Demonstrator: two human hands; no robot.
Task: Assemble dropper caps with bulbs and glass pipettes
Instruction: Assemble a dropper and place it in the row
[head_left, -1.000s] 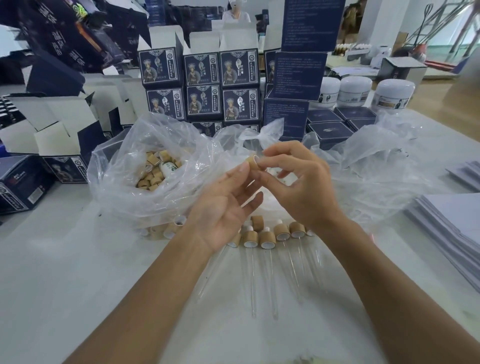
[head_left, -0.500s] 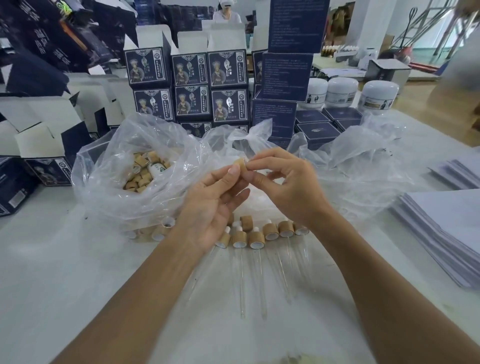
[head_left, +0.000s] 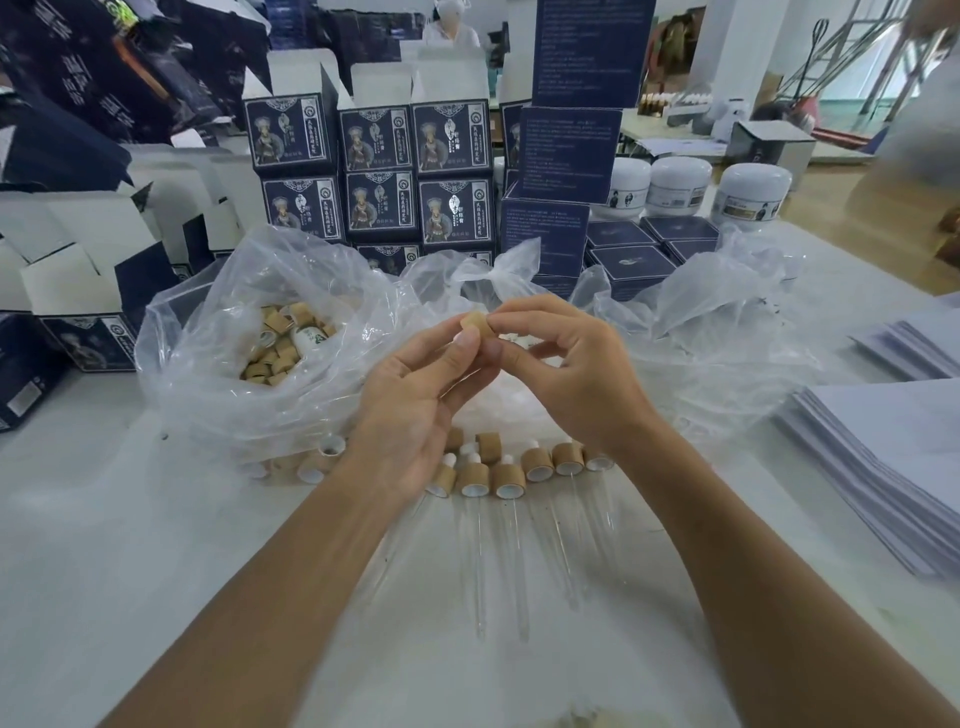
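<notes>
Cap in hand: we hold one tan dropper cap (head_left: 477, 326) raised above the surface, in front of the plastic bags, pinched from both sides.
Left hand: our left hand (head_left: 415, 405) comes up from below, thumb and forefinger closed on the cap's near-left side.
Right hand: our right hand (head_left: 566, 374) reaches in from the right, fingertips clamped on the cap's far-right side; the other fingers curl loosely.
Key relation: the cap sits exactly between the two hands, both touching it, neither nearer. Its axis appears tilted up and away from us; we cannot tell whether a bulb is already seated.
Finished row: assembled droppers (head_left: 511, 478) lie directly below the hands, caps in a line, glass pipettes (head_left: 480, 561) pointing toward us.
Cap supply: an open clear bag of loose caps (head_left: 280, 348) lies to the left, nearer our left hand.
Second bag: a crumpled clear bag (head_left: 717, 332) lies to the right; contents unclear.
Room: bare white surface (head_left: 130, 545) in front of the row and to the left; a paper stack (head_left: 883, 447) bounds the right, stacked dark boxes (head_left: 379, 171) the back.
Judgement: we think the next part comes from a bag, then the piece drops to the row.
</notes>
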